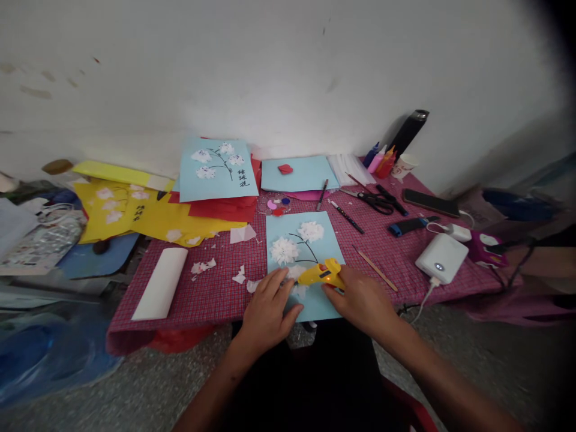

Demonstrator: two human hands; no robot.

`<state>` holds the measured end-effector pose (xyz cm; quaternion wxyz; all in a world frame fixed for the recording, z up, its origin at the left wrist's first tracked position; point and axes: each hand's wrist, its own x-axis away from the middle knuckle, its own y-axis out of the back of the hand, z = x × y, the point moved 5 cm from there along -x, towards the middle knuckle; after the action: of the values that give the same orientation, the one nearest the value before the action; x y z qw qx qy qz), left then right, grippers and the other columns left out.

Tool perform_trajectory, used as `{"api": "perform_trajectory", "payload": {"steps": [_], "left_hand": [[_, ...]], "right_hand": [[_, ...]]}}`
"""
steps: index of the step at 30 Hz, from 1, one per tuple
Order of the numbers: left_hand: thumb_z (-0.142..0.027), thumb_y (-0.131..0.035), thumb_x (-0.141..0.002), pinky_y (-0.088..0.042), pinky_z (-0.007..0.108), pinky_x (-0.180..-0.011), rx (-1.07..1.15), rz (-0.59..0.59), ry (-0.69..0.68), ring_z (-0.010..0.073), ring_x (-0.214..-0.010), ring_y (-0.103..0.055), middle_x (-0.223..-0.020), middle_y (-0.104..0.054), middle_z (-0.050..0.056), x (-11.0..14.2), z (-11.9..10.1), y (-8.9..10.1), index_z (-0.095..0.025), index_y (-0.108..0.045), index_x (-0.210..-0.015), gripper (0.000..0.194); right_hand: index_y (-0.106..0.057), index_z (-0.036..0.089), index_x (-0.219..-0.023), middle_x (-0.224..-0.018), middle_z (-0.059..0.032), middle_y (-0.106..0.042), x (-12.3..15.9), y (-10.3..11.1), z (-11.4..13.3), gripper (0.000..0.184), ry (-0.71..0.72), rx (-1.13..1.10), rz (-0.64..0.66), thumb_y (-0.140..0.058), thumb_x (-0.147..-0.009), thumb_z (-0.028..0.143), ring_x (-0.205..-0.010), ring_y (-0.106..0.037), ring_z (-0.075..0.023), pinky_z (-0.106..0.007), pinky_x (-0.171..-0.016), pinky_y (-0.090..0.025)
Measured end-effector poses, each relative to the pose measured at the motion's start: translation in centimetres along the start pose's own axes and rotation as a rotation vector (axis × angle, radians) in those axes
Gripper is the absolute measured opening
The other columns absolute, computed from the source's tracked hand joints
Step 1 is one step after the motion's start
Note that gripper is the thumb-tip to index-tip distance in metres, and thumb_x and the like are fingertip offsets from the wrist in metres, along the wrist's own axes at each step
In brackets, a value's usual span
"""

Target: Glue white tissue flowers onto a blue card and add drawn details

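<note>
A yellow hot glue gun (pixel 321 273) with a small orange light is gripped in my right hand (pixel 362 297), its nozzle pointing left. Under it lies a light blue sheet of paper (pixel 321 309) bearing drawn dark stems and two fluffy white paper flowers, one (pixel 284 250) at left and another (pixel 311 231) higher up. My left hand (pixel 270 306) rests at the sheet's left edge, fingers stretched out and thumb apart, with the fingertips close to the nozzle. Pale crumpled paper (pixel 297 273) shows partly beneath the gun and fingertips.
A finished flower picture (pixel 218 171) stands at the back over yellow paper (pixel 157 216). Black scissors (pixel 373 201), a marker (pixel 347 217), a wooden stick (pixel 375 268), a utility knife (pixel 411 225) and a white power bank (pixel 441 258) lie rightward. White folded paper (pixel 161 283) lies left.
</note>
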<state>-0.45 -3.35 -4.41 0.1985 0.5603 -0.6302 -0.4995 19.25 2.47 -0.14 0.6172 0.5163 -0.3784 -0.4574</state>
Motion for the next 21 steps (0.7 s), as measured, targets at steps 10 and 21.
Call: {"api": "perform_trajectory", "payload": {"steps": [10, 21], "left_hand": [[-0.039, -0.058, -0.094, -0.039, 0.054, -0.114, -0.013, 0.018, 0.01, 0.0319, -0.141, -0.039, -0.152, -0.044, 0.015, -0.1, -0.1, 0.1, -0.019, -0.05, -0.135, 0.046], [-0.035, -0.06, -0.092, -0.041, 0.054, -0.112, -0.007, -0.006, -0.006, 0.032, -0.138, -0.043, -0.15, -0.047, 0.013, -0.1, -0.1, 0.2, -0.022, -0.052, -0.136, 0.046]], "right_hand": [[-0.062, 0.017, -0.099, -0.084, -0.0117, -0.071, 0.7, 0.3, -2.6, 0.031, -0.054, -0.054, -0.016, -0.057, -0.088, 0.045, -0.079, -0.067, -0.0297, -0.033, -0.062, -0.042], [-0.058, 0.021, -0.09, -0.067, 0.0045, -0.057, -1.2, 1.9, -10.9, 0.025, -0.284, -0.925, 0.052, -0.066, -0.073, 0.037, -0.053, -0.049, -0.013, -0.025, -0.048, -0.038]]}}
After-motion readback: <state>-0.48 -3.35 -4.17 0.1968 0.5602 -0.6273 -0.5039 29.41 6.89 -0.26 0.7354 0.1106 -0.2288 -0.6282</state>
